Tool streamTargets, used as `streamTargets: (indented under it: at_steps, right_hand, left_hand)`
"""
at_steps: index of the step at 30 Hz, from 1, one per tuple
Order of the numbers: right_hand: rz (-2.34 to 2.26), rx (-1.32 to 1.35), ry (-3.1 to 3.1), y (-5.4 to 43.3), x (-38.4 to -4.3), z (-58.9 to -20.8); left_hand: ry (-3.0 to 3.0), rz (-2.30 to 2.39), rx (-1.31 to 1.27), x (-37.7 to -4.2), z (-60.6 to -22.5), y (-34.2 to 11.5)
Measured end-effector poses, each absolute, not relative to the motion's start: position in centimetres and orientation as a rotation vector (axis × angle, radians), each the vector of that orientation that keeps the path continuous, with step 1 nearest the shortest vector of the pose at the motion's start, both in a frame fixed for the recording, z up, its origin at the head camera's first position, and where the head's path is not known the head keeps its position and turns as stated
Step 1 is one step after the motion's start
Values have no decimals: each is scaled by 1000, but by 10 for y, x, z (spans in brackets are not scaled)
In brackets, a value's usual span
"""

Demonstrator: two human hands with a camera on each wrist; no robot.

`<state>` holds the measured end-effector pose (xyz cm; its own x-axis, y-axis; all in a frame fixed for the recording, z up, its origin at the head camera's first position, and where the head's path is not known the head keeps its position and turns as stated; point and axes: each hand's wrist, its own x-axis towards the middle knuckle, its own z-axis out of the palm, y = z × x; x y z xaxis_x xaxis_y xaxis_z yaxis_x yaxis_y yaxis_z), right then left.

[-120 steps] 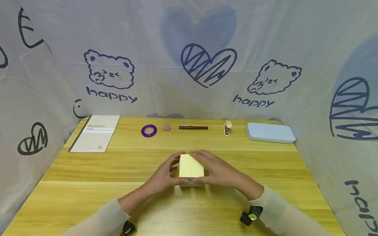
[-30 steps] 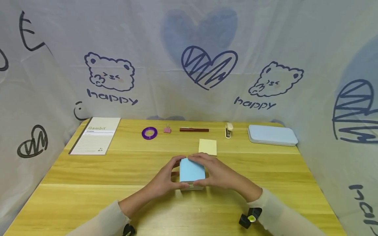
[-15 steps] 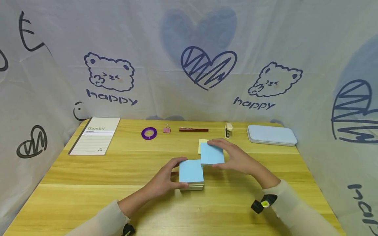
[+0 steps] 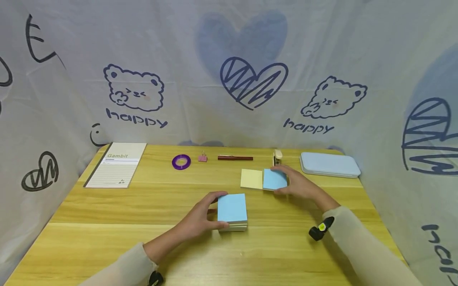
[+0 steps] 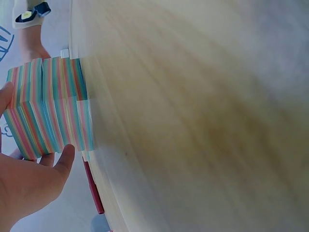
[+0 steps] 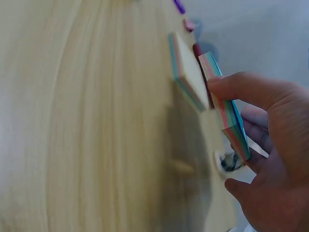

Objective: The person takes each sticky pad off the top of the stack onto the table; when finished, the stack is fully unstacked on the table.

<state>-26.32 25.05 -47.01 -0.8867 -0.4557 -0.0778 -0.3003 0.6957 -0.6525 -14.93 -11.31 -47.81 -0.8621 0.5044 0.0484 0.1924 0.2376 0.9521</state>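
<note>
My left hand (image 4: 196,216) grips a stack of sticky note pads (image 4: 231,207) from its left side, thumb at the front and fingers behind. The top pad is light blue. Striped, many-coloured sides of the stack (image 5: 50,104) show in the left wrist view. Farther back, my right hand (image 4: 300,186) pinches a blue-topped sticky note pad (image 4: 274,179) between thumb and fingers. Its coloured edge (image 6: 222,101) looks slightly raised off the table in the right wrist view. Just left of it, a yellow-topped sticky note pad (image 4: 251,178) lies flat.
Along the back lie a notebook (image 4: 116,166), purple tape roll (image 4: 181,162), pink binder clip (image 4: 202,158), dark red pen (image 4: 235,158) and light blue case (image 4: 330,164). A small stapler (image 4: 277,156) stands right behind my right hand's pad. A printed cloth (image 4: 193,99) encloses the wooden table.
The yellow pad went from the stack to the table behind it. My right hand then took a blue pad off the stack and carried it back and right, beside the yellow one. The left hand stayed.
</note>
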Motion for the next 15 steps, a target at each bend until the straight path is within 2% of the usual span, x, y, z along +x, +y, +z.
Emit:
streamTargets:
  at_steps: [15]
  right_hand:
    - [-863,-578,2700,264,-278,-499]
  left_hand:
    - [2257,1652,653,-149,-479,-114]
